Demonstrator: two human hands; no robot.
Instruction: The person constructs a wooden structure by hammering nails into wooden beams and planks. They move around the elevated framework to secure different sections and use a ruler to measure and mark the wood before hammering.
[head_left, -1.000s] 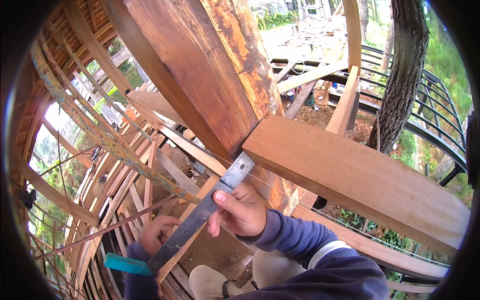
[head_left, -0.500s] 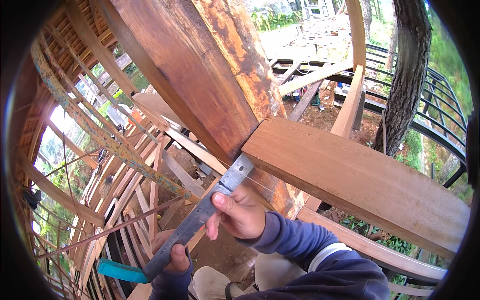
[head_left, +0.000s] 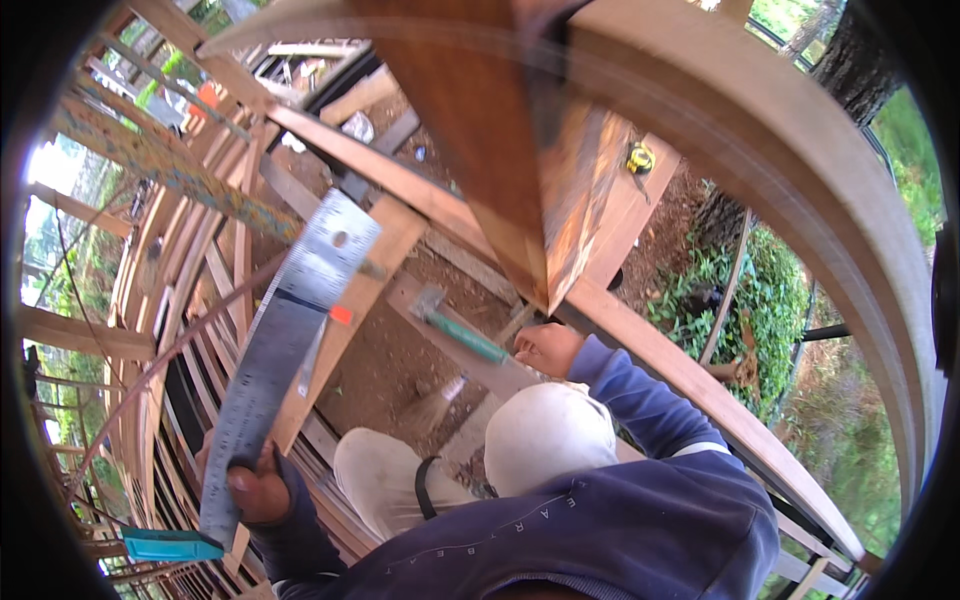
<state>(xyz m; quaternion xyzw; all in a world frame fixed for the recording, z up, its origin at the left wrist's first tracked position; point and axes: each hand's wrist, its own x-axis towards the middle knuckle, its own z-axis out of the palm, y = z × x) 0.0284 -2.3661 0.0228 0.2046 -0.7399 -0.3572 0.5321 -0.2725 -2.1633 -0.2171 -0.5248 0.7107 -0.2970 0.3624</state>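
Note:
My left hand (head_left: 258, 490) is closed round the lower blade of a try square (head_left: 262, 370). Its steel blade carries ruler marks and a hole near the top end; its teal handle (head_left: 172, 545) sticks out at lower left. My right hand (head_left: 548, 348) is closed beside the foot of a thick wooden post (head_left: 480, 130); whatever its curled fingers hold is hidden. Just left of that hand, a hammer (head_left: 465, 335) with a green handle lies below. I cannot tell whether they touch.
A broad wooden beam (head_left: 760, 130), blurred, arches across the right. A yellow tape measure (head_left: 640, 160) rests on timber beside the post. Long planks (head_left: 160, 320) are stacked at left. A light board (head_left: 345, 310) bears a narrow strip with an orange end (head_left: 341, 314). A tree trunk (head_left: 865, 70) stands at far right.
My right hand has left the square's blade and moved down to the right. The square, still in my left hand, has swung left and more upright. The view has tilted downward.

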